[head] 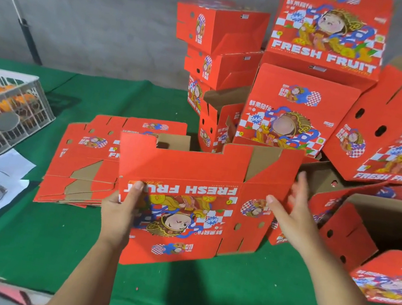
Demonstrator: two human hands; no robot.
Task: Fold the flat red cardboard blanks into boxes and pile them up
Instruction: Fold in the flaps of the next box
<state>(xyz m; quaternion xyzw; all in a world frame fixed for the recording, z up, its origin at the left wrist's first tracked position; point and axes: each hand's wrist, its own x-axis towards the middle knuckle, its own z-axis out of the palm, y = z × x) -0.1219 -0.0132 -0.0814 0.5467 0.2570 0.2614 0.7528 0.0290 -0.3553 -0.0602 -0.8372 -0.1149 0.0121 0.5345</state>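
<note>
While left hand [121,208] pinches it, red blank [186,203] half-unfolded, print upside-down

Printed lettering, all on red cardboard. The blank [186,203] held up above the table carries "FRESH FRUIT" in white capitals, seen upside down, with a small "666" in a blue burst lower on the same panel, also inverted. The topmost folded box [329,32] at the back shows "FRESH FRUIT" upright beneath its cartoon figure, with large Chinese characters at upper left that cannot be read with certainty. The tilted box [393,158] on the right bears "FRESH FRUIT" along its lower edge. The middle box [288,113] shows "666" in a blue burst. The flat stack [81,159] shows only "FR", the rest covered.
</note>
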